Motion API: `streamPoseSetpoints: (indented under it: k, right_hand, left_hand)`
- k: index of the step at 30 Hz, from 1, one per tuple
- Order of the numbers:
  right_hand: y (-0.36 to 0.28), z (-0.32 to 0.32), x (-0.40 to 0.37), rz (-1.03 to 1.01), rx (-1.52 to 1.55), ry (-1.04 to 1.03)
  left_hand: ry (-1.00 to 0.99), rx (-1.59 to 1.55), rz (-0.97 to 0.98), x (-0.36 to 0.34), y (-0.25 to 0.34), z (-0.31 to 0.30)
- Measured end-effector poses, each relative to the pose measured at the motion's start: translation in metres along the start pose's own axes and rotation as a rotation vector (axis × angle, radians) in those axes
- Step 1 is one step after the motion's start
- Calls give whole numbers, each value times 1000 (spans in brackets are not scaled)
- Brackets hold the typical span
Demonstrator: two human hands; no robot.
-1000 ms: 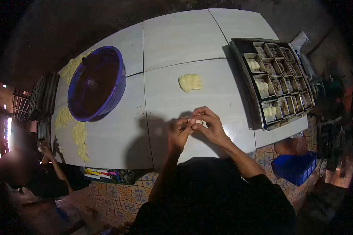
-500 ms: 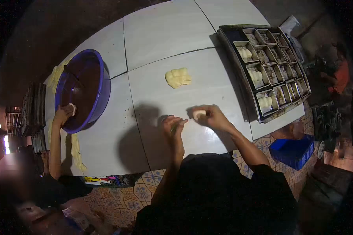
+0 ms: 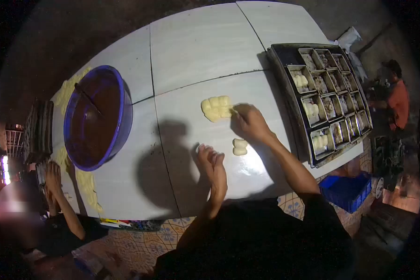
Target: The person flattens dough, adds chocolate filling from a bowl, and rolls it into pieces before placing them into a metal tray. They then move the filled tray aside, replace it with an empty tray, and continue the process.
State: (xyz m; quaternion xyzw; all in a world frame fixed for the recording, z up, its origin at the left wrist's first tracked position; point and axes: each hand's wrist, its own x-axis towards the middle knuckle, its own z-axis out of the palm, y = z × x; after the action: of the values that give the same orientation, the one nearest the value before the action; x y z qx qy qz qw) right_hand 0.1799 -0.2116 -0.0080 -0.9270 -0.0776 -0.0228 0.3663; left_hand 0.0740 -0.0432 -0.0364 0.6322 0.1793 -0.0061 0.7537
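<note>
A clump of pale dough pieces (image 3: 216,108) lies near the middle of the white table. My right hand (image 3: 252,123) reaches the clump's right edge, its fingers pinched on dough there; the fingertips are partly hidden. Below it, two small dough rolls (image 3: 240,147) rest side by side on the table, apart from both hands. To their left my left hand (image 3: 213,166) is raised with half-curled fingers apart. A pale spot shows at its fingertips, too small to name.
A dark tray (image 3: 308,154) of metal baking tins, some with dough, stands on the right. A purple tub (image 3: 128,109) of brown filling sits left, near dough strips (image 3: 87,186) and a co-worker's hands (image 3: 54,179). A blue crate (image 3: 345,193) is beyond the right edge.
My right hand has moved up to the dough clump, and two rolls now lie on the table below it. The co-worker's hand has left the tub for the table's left edge.
</note>
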Motion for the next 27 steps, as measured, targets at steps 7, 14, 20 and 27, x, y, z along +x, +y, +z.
streamPoseSetpoints:
  k: [7, 14, 20, 27]
  right_hand:
    - [4, 33, 62, 142, 206, -53]
    - [5, -61, -16, 93, 847, 567]
    - [-26, -98, -81, -52, 1090, 380]
    - [-83, -25, -102, 40, 605, 291]
  left_hand:
    - [-342, 1013, 578, 121, -2, 48]
    - [-293, 1307, 495, 119, 4, 63]
    - [-524, 391, 512, 36, 57, 56]
    - [-276, 48, 280, -30, 52, 26]
